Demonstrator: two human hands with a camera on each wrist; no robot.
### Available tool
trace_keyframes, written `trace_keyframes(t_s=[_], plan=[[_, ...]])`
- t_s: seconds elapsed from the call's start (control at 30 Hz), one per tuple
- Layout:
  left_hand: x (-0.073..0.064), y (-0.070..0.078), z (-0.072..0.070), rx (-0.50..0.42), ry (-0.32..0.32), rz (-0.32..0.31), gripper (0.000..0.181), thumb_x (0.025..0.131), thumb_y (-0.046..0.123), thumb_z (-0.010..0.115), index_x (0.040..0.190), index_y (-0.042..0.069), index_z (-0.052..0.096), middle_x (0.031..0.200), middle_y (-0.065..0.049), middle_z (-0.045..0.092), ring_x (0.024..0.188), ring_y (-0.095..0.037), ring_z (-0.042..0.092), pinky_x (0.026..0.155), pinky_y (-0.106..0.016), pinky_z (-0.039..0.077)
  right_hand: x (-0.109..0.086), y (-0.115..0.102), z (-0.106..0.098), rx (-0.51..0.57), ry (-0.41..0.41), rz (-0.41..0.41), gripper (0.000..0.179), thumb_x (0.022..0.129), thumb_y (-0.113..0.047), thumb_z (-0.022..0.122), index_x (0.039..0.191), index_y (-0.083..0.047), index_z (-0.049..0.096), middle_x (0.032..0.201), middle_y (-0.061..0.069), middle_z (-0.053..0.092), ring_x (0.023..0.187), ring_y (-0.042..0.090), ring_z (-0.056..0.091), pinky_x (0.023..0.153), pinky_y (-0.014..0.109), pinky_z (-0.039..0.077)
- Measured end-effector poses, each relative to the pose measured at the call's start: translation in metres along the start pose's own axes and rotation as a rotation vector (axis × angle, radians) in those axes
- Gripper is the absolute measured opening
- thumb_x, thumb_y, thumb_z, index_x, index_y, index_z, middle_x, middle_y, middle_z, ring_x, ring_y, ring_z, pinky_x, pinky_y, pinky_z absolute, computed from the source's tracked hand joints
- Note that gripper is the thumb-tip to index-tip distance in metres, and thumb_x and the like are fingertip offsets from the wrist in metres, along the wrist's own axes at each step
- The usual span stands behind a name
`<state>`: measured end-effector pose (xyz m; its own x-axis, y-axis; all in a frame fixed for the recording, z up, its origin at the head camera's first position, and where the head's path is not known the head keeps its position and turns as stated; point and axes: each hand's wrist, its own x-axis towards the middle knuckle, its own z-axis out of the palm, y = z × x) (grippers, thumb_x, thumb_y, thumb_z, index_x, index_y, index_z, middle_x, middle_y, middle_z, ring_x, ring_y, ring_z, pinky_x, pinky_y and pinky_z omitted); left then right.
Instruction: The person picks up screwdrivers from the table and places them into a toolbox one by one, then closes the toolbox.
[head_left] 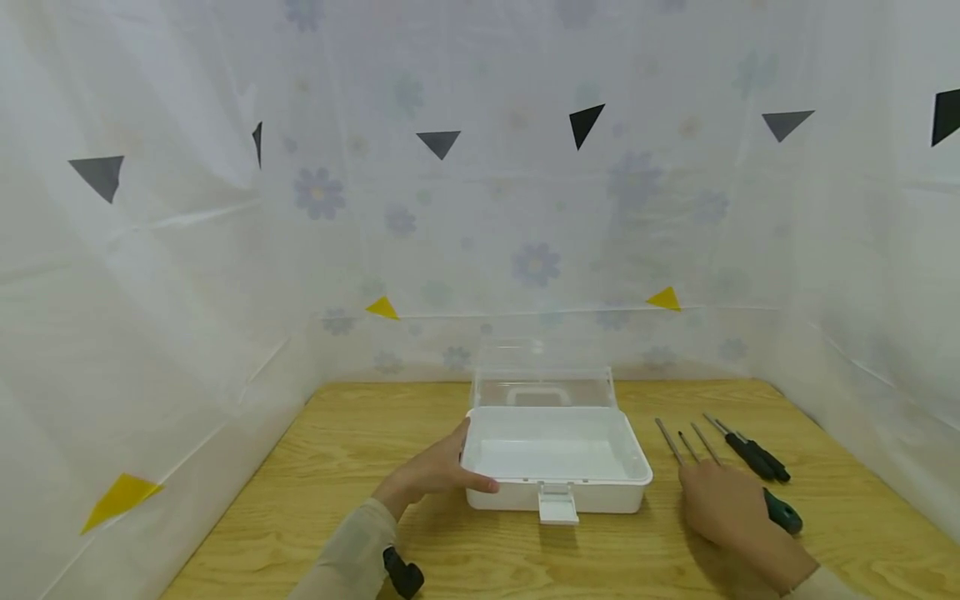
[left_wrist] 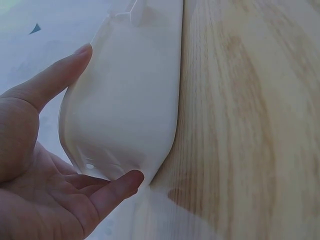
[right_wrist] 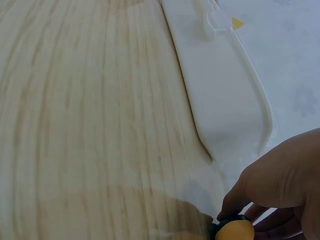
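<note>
A white plastic toolbox (head_left: 555, 497) stands on the table, its clear lid (head_left: 543, 392) tipped back and its front latch (head_left: 558, 505) hanging down. My left hand (head_left: 442, 468) holds the box's left end, thumb and fingers spread round its wall (left_wrist: 125, 85). To the right of the box, my right hand (head_left: 727, 507) is over several screwdrivers and covers most of their handles. Thin metal shafts (head_left: 669, 442) stick out beyond the fingers. In the right wrist view the fingers pinch a screwdriver handle with an orange end (right_wrist: 235, 230).
Two black-handled screwdrivers (head_left: 753, 458) lie right of my right hand, and a dark green handle (head_left: 783, 512) shows beside the wrist. A black object (head_left: 403, 573) is by the left sleeve. Patterned white curtains (head_left: 480, 208) enclose the wooden table (head_left: 360, 417).
</note>
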<state>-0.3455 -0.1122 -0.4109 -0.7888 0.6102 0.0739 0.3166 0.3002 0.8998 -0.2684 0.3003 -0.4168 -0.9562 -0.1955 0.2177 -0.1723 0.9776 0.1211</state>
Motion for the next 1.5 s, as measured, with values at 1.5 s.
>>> trace_keyframes(t_s=[1.5], plan=[[0.003, 0.001, 0.001, -0.032, -0.023, -0.008, 0.123, 0.082, 0.026, 0.091, 0.167, 0.017, 0.003, 0.155, -0.017, 0.036, 0.129, -0.033, 0.047, 0.109, -0.059, 0.035, -0.001, 0.025, -0.005, 0.343, -0.023, 0.113, 0.011, 0.092, -0.014, 0.076, 0.093, -0.006, 0.070, 0.066, 0.003, 0.054, 0.049, 0.016, 0.048, 0.044, 0.031, 0.037]])
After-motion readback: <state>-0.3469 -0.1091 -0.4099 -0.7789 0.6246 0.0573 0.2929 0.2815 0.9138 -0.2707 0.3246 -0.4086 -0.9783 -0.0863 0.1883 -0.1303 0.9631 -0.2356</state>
